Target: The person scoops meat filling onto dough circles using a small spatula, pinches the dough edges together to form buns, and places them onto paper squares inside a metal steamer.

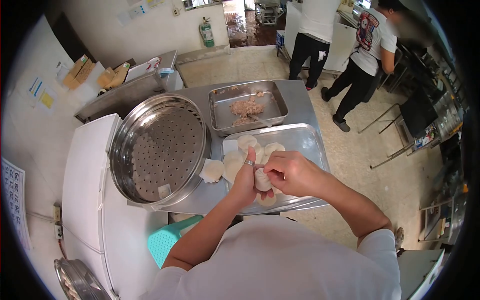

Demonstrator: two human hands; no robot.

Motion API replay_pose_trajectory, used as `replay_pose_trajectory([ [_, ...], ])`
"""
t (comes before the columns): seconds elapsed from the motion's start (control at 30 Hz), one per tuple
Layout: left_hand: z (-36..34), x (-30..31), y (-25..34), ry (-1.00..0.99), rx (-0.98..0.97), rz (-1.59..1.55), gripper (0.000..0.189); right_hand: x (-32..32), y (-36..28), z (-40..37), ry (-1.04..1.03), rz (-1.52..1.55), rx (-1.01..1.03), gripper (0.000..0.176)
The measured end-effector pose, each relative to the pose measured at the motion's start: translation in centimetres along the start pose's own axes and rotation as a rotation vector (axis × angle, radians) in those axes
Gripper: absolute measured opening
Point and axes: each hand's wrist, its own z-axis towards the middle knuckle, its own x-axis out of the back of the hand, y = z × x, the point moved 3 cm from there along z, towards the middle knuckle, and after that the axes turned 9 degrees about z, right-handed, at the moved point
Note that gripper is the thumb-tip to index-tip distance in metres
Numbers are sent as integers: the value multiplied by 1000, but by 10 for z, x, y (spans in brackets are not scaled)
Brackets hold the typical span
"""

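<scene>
My left hand cups a pleated white dough bun from below and the left, a ring on one finger. The fingertips of my right hand pinch the bun's edge from the right. Under and behind my hands lies a shallow metal tray with several flat dough rounds. Left of that tray, another dough piece rests on white paper. Behind it, a deep metal pan holds minced filling and a utensil.
A large perforated steamer pan stands at the left, with a small paper square inside. A turquoise stool is below the table. Two people stand at the back right near a black chair. A fire extinguisher hangs on the back wall.
</scene>
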Motion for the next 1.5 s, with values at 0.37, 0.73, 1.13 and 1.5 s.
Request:
replay_pose_trajectory([
  [0.37, 7, -17, -25, 431, -333, 254, 87, 2, 18, -29, 135, 83, 15, 9],
  [0.73, 6, -16, -54, 539, -405, 117, 83, -10, 31, -33, 47, 354, -201, 8],
  [1.13, 2, 36, -42, 498, -300, -137, 86, -57, 29, 6, 127, 121, 37, 5],
  [1.5, -26, 121, -17, 431, -325, -156, 84, -129, 21, 80, 132, 12, 47, 8],
])
